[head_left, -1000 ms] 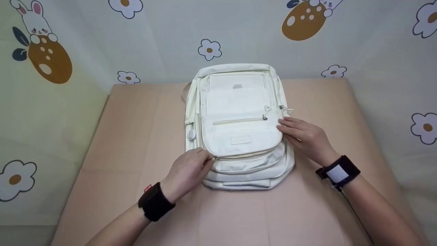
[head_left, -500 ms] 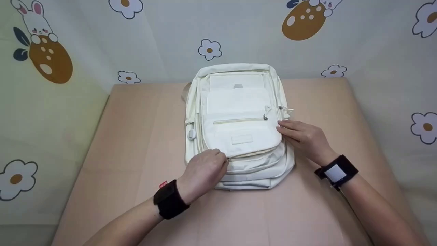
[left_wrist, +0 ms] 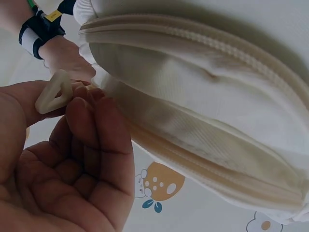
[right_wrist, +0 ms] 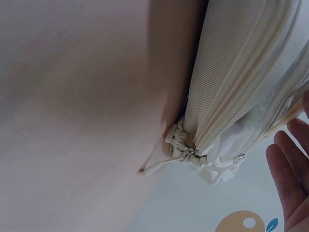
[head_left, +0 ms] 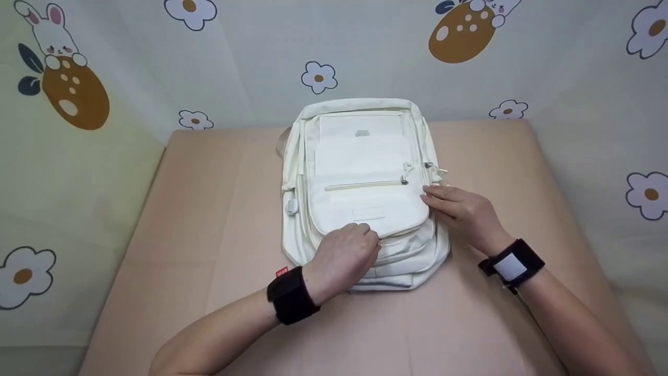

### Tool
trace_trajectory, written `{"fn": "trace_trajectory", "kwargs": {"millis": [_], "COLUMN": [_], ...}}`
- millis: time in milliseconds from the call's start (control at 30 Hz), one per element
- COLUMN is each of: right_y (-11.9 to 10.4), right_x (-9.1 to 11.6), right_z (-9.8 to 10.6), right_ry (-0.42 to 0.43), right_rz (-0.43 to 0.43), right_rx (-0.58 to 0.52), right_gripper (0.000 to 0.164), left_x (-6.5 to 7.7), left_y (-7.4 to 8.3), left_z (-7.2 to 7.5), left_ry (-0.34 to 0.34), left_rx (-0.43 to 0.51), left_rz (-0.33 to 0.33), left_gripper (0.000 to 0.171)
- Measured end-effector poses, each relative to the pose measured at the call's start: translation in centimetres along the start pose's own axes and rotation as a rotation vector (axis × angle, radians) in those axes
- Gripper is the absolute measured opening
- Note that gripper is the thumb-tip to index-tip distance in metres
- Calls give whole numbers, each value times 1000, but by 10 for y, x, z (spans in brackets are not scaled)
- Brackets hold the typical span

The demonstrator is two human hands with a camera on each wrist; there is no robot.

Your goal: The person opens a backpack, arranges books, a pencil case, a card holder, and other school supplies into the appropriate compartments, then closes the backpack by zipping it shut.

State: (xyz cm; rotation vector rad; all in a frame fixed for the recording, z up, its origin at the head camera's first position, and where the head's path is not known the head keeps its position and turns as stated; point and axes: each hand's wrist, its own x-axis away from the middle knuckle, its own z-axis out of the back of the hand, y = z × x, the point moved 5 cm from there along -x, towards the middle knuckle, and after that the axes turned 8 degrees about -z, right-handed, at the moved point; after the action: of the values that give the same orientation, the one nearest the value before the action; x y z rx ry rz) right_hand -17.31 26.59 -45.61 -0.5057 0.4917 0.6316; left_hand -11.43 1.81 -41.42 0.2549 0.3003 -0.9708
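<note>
A cream-white backpack (head_left: pixel 360 156) lies front side up on the table. My left hand (head_left: pixel 347 256) pinches the zipper pull of the front pocket at its lower edge. The pull's triangular loop (left_wrist: pixel 54 94) sticks out past the fingers in the left wrist view. Beside those fingers the front pocket (left_wrist: pixel 169 77) gapes between its two rows of zipper teeth. At the pocket's right edge, my right hand (head_left: pixel 472 216) rests with straight fingers (right_wrist: pixel 285 150) against the fabric. Its thumb is hidden in the head view.
The table (head_left: pixel 209 209) has a plain pinkish-tan cover and extends around the backpack. Behind it hangs a pale curtain (head_left: pixel 250 62) printed with flowers and rabbits. Cords and zipper pulls (right_wrist: pixel 193 150) dangle from the bag's right side. A cable runs along my right forearm.
My left hand has moved right along the pocket's lower edge with the zipper pull, from its left corner to past the middle. My right hand stays at the right edge, almost unmoved.
</note>
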Motion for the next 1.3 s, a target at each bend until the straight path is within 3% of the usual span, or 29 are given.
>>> {"fn": "trace_trajectory", "kwargs": {"millis": [233, 467, 633, 800, 1100, 1300], "right_y": [0, -3, -3, -3, -13, -47], "right_x": [0, 4, 3, 3, -2, -9], "right_z": [-2, 0, -1, -1, 3, 28], "right_ry": [-10, 9, 6, 11, 14, 167], "right_rz": [-26, -24, -25, -23, -52, -85], "right_rx": [-6, 8, 13, 22, 50, 71], "right_gripper": [45, 46, 45, 45, 40, 27], "left_x": [9, 27, 44, 55, 60, 60], "left_y": [-9, -32, -58, -72, -76, -76], "left_z": [9, 19, 13, 7, -1, -2], "left_ry": [20, 187, 175, 157, 167, 159], "left_rx": [52, 1, 6, 47, 109, 127], "left_rz": [30, -93, -92, -102, -126, -109], "left_gripper": [27, 5, 11, 14, 12, 12]}}
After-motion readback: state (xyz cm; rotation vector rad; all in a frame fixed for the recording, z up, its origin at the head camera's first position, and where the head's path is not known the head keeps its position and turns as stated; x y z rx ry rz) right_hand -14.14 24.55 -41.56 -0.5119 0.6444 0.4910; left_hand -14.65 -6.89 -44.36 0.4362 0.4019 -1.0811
